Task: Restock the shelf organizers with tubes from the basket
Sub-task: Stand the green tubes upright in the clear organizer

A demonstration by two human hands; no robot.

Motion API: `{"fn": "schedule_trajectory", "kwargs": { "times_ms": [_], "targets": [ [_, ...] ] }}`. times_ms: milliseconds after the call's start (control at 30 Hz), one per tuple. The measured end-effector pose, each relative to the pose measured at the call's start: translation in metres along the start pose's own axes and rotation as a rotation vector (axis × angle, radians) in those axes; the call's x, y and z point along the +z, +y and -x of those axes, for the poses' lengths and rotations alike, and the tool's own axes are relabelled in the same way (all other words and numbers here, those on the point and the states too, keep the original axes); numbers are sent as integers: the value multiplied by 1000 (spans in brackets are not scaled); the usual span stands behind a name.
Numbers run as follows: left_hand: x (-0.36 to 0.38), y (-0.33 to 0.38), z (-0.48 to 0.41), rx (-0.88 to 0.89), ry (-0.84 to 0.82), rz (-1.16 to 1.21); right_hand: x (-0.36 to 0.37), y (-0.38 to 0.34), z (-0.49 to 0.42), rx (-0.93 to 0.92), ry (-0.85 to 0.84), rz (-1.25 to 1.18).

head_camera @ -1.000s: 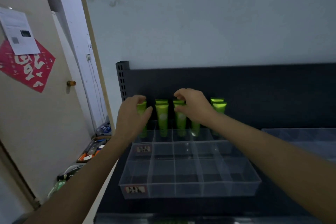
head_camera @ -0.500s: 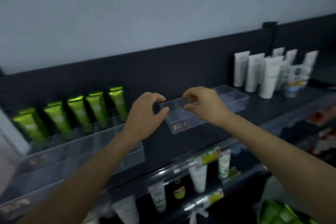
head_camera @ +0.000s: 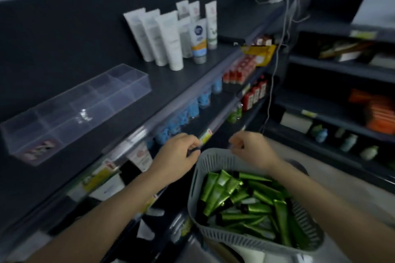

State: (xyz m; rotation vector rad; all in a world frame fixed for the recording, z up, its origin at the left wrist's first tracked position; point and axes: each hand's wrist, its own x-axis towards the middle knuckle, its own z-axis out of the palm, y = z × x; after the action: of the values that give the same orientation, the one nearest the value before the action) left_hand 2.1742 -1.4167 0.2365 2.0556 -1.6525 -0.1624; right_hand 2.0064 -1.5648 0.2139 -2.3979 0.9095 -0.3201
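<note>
Glossy green tubes (head_camera: 215, 188) lie heaped flat in the grey slotted plastic basket (head_camera: 213, 160) at the foot of the shelving. They are flattened wedges with dark caps, long axes crisscrossing. My left hand (head_camera: 177, 156) hovers curled by its far rim, grip too blurred to tell; my right hand (head_camera: 250, 149) is loosely curled and empty.

left hand (head_camera: 177, 156): forearm extended, fingers curled | right hand (head_camera: 253, 149): forearm extended, fingers curled | grip unclear from blur
</note>
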Motion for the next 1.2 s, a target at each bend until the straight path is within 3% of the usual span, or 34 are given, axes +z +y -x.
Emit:
{"fn": "schedule_trajectory", "kwargs": {
  "times_ms": [267,533,833,1000,1200],
  "targets": [
    [113,-7,-22,-160,-365,37,52,120,29,200,-189,39],
    [203,-44,-6,-372,-652,-2,120,178,43,293,-445,106],
    [258,-61,4,-636,-713,45,157,210,56,281,-654,184],
    [276,-58,0,-608,-681,-10,166,221,66,342,-668,206],
    [287,-56,3,-516,-626,-87,162,224,61,276,-704,163]
  ]
}}
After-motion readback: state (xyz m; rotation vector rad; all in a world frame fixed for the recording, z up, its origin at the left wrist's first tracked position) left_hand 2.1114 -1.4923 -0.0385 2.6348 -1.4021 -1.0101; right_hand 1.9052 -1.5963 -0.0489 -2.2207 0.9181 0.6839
